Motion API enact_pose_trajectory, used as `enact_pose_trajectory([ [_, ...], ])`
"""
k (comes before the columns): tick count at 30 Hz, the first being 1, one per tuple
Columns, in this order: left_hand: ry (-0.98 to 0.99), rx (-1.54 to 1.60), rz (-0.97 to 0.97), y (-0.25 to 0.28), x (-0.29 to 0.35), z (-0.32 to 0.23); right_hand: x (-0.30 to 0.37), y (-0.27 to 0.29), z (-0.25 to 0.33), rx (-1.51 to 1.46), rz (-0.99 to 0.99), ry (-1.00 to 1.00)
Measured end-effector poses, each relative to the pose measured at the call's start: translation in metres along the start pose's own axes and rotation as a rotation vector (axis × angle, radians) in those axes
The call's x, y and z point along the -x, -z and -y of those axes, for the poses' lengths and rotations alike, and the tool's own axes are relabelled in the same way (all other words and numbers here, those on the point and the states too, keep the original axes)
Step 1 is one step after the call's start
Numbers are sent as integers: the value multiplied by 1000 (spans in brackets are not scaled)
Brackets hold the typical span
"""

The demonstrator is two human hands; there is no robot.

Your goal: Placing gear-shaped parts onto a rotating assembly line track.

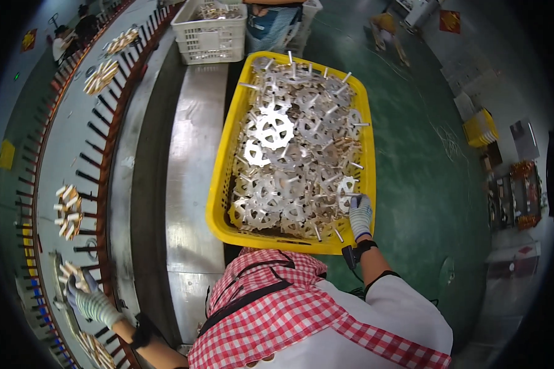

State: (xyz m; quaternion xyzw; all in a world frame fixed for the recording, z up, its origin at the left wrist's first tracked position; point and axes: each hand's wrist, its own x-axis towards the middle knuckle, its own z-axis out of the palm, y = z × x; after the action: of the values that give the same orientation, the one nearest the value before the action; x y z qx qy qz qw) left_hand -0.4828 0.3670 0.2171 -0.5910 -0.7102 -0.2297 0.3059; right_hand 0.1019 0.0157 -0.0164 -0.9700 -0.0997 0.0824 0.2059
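Note:
A yellow plastic basket (217, 184) in front of me is heaped with silvery toothed metal discs (275, 130), many with a short rod standing out. My right hand (361, 216), in a striped knit glove, is inside its near right corner. The fingers are closed on the rod of a toothed disc (346, 192). My left hand (93, 302), gloved alike, reaches out to the lower left over the conveyor. Its finger and thumb are apart around a cluster of pale, rod-like pieces (72, 274); whether they touch it is hard to see.
A curved conveyor (49, 237) edged with dark pegs (87, 178) carries more clusters of pale pieces (69, 212). A steel ledge (194, 160) runs between it and the basket. Beyond stand a white crate (210, 46) of metal parts and a person (274, 24). Green floor (421, 184) lies to the right.

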Motion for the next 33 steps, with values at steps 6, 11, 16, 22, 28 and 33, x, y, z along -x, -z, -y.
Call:
enact_pose_trajectory([
  [6,-173,770,328,-3,24,-52,-23,15,3,46,-190,90],
  [11,-352,1304,914,27,84,-129,-18,29,32,121,-90,164],
  [16,-874,1360,1674,64,110,-198,58,58,157,-994,259,199],
  [22,-557,1642,1725,18,138,-216,168,63,274,-1330,1112,165],
  [28,-1177,829,-32,-14,149,-163,118,20,220,-701,628,731],
  [33,-483,1146,1147,1,136,-138,-21,8,121,140,-314,622],
])
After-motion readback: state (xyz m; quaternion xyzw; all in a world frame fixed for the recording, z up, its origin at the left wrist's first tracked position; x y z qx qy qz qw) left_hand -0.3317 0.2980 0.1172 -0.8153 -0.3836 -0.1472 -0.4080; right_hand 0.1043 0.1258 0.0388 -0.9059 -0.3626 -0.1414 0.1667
